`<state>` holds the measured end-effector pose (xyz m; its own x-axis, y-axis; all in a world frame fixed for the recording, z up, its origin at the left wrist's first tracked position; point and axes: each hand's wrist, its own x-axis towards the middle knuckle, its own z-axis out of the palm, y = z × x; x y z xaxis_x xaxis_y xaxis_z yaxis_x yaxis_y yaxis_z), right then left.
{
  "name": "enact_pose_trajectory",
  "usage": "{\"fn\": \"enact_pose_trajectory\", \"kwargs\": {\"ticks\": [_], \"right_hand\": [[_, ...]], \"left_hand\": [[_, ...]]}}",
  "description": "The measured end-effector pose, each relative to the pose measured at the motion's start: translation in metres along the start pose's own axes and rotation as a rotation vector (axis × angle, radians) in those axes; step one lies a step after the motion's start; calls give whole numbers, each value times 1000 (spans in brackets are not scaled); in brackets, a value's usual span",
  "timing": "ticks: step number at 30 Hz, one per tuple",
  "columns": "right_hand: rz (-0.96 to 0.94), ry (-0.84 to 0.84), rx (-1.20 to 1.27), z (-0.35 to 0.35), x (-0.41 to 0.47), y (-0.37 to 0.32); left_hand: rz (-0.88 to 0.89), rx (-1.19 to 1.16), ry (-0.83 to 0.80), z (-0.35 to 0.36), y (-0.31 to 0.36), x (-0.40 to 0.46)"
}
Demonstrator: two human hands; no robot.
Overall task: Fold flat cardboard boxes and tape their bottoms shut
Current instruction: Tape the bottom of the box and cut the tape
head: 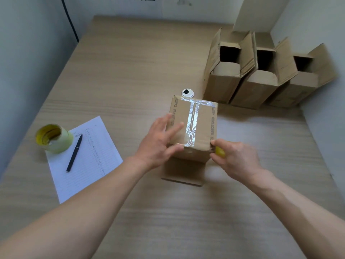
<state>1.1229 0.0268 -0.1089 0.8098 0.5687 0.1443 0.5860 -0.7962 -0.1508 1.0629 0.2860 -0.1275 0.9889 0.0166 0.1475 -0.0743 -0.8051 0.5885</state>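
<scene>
The box (194, 126) is standing bottom-up mid-table, clear tape (192, 122) spanning its seam. The left hand (160, 141) is pressing flat-fingered; the right hand (233, 156) is gripping a small yellow object (220, 152). Rubbing firmly along the tape's edges should seal it.

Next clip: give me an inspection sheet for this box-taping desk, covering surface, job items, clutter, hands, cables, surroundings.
Surface: wooden desk, grommet hole behind the work.
Job's things: box bottom-up, clear tape strip along its seam; three finished boxes open-topped at the far right; tape roll at left.
Clutter: lined paper with a black pen on it; the roll overlaps its corner.
Hands: left hand flat, fingers pressing the box top; right hand has a grip on a small yellow object at the box's near corner.
Cables: dark cable down the wall.
Surroundings: white walls.
</scene>
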Motion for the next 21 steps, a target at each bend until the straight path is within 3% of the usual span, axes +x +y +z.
{"fn": "enact_pose_trajectory", "kwargs": {"ticks": [3, 6, 9, 14, 18, 21], "right_hand": [[-29, 8, -36, 0, 2, -1], [-74, 86, -75, 3, 3, -2], [-84, 118, -42, 8, 1, 0], [-50, 8, 86, 7, 1, 5], [-27, -75, 203, 6, 1, 10], [-16, -72, 278, 7, 2, 11]], "left_hand": [[42, 125, -257, 8, -5, 14], [86, 165, -236, 10, -14, 20], [84, 61, -207, 6, -17, 23], [-43, -123, -290, -7, -17, 35], [-58, 66, -196, 0, -3, 43], [-126, -30, -39, 17, 3, 37]]}}
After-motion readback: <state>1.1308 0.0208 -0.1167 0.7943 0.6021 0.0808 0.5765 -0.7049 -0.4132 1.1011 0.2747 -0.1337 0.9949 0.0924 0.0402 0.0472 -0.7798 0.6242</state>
